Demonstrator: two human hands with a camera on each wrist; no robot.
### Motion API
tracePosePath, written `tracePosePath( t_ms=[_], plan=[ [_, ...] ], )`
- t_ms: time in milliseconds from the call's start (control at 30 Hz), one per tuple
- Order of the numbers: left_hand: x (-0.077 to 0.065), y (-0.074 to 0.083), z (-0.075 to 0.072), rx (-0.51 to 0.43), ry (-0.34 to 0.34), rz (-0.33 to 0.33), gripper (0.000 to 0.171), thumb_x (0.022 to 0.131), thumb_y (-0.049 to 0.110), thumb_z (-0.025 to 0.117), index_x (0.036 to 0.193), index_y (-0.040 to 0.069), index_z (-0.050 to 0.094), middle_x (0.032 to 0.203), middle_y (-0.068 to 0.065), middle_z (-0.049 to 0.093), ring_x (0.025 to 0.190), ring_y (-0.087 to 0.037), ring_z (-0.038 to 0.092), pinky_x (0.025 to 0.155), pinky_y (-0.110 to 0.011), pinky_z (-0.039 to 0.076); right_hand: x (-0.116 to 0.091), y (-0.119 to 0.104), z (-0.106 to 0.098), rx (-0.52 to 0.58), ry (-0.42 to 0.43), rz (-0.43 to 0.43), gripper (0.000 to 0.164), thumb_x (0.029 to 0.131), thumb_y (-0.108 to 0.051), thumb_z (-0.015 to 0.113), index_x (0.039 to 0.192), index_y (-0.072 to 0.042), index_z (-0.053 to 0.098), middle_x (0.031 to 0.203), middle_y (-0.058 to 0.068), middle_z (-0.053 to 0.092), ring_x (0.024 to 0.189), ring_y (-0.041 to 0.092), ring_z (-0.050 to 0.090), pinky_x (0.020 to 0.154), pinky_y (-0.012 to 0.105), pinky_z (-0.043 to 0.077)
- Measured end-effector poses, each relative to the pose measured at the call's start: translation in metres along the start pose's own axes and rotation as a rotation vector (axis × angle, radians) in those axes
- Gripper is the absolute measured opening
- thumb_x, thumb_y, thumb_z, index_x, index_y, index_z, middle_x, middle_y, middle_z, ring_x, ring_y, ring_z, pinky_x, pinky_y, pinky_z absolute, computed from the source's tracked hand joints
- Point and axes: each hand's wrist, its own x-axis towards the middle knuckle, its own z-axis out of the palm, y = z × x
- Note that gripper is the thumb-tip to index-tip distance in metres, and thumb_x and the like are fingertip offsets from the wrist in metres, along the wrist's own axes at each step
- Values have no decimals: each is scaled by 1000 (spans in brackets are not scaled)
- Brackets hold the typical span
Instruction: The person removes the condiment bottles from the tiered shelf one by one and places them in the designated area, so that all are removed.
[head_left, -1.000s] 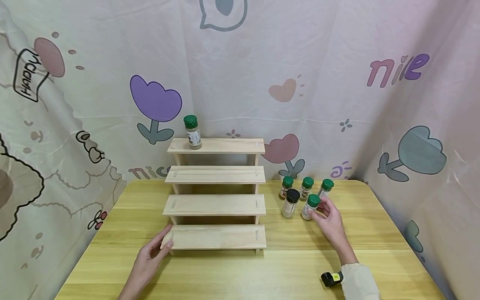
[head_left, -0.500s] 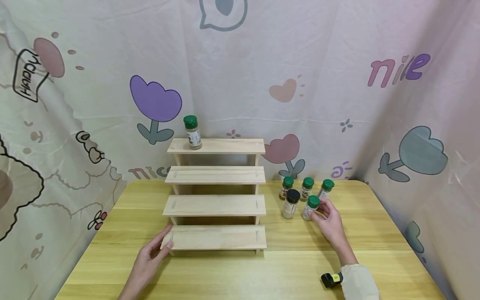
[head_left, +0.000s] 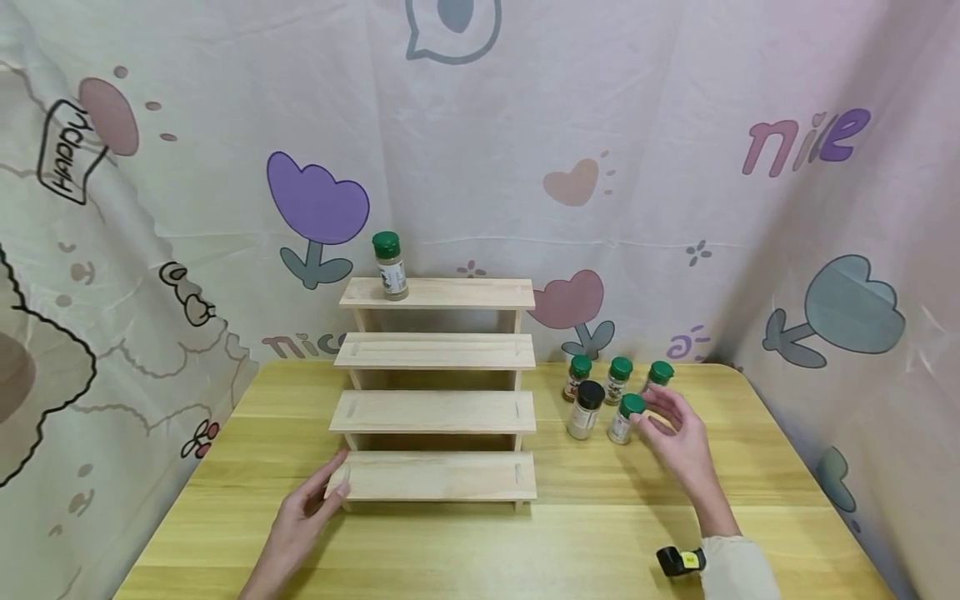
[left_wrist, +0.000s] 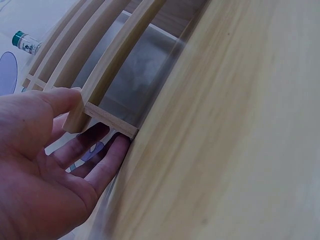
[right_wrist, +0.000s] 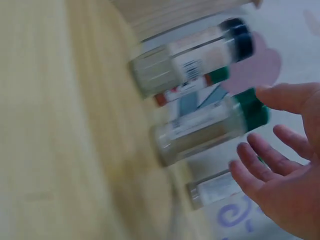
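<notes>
A four-step wooden shelf rack [head_left: 438,477] stands on the table. My left hand [head_left: 296,521] grips the left end of its lowest step; in the left wrist view the thumb lies on the board and the fingers reach around the end support. My right hand [head_left: 684,450] is beside a small spice jar [head_left: 621,428] with a green cap. In the right wrist view its fingers are spread and apart from that jar [right_wrist: 202,132], with the thumb tip at the cap; whether it touches is unclear. Another green-capped spice jar [head_left: 392,273] stands on the top step, at left.
Left of the near jar stands a black-capped jar [head_left: 583,418]. Behind are green-capped jars [head_left: 576,385], [head_left: 617,388] and one partly hidden jar [head_left: 657,377]. A small black and yellow object [head_left: 678,562] lies by the right sleeve. A printed curtain [head_left: 480,167] hangs behind the table.
My right hand has loosened from the green-capped jar and drawn slightly right, its fingers spreading. The jar stays standing among the others. The head view has shifted a little; my left hand keeps its hold.
</notes>
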Motion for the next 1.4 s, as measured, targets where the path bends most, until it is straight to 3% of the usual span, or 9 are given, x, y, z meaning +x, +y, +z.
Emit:
tracePosePath(
  t_ms=[133, 267, 433, 567, 667, 833, 1100, 1267, 1400],
  plan=[
    [0, 1, 0, -18, -7, 0, 49, 104, 13, 63, 150, 1, 50, 156, -25, 40, 128, 15, 38, 101, -6, 35, -2, -19, -4, 33, 79, -54, 53, 95, -7, 75, 141, 5, 52, 131, 20, 62, 119, 16, 60, 101, 19, 50],
    [-1, 1, 1, -36, -8, -1, 49, 104, 13, 62, 150, 0, 50, 155, -27, 39, 127, 14, 39, 100, -7, 37, -4, -43, 0, 102, 93, -136, 47, 94, 1, 73, 137, 5, 55, 128, 21, 63, 118, 17, 62, 103, 21, 50],
    [-1, -1, 1, -32, 2, 7, 49, 104, 12, 63, 149, 0, 50, 154, -26, 41, 128, 13, 39, 100, -7, 37, -5, -67, 16, 154, 36, -266, 42, 92, 10, 70, 133, 8, 58, 123, 29, 63, 115, 21, 65, 101, 26, 53],
    [-2, -1, 0, -22, 6, 17, 48, 104, 12, 63, 149, 1, 51, 155, -21, 43, 129, 13, 39, 102, -7, 35, -1, -81, 35, 189, -44, -338, 41, 92, 10, 70, 131, 9, 58, 121, 24, 65, 113, 28, 65, 99, 30, 55],
    [-1, 0, 1, -13, 8, 19, 48, 104, 12, 63, 149, 2, 52, 154, -21, 44, 129, 14, 39, 102, -6, 34, 3, -90, 49, 212, -84, -358, 40, 93, 8, 71, 130, 6, 59, 119, 20, 66, 112, 31, 65, 98, 32, 56],
    [2, 2, 3, -4, 1, 13, 48, 104, 14, 63, 149, 2, 52, 154, -25, 43, 129, 14, 40, 103, -6, 33, 9, -105, 73, 237, -120, -364, 40, 92, 8, 71, 130, 5, 60, 120, 19, 67, 110, 25, 65, 97, 32, 57],
    [1, 1, 0, 32, 10, -30, 49, 105, 19, 62, 150, 3, 51, 155, -25, 42, 128, 13, 38, 101, -6, 35, 27, -132, 118, 288, -225, -377, 43, 93, 3, 72, 134, 4, 58, 127, 25, 64, 117, 43, 61, 102, 55, 52],
    [-1, 1, 0, 23, 17, -5, 48, 105, 16, 62, 150, 3, 52, 154, -24, 43, 128, 12, 39, 98, -6, 40, 37, -155, 141, 285, -268, -382, 42, 94, -5, 76, 133, -6, 61, 125, 13, 67, 117, 33, 63, 103, 46, 54],
    [-2, 1, 1, -4, 17, 2, 48, 104, 14, 63, 149, 1, 51, 154, -22, 43, 127, 12, 41, 94, -8, 47, 49, -173, 160, 278, -301, -414, 44, 95, -8, 75, 135, -4, 59, 123, 10, 67, 118, 31, 64, 104, 44, 53]
  ],
)
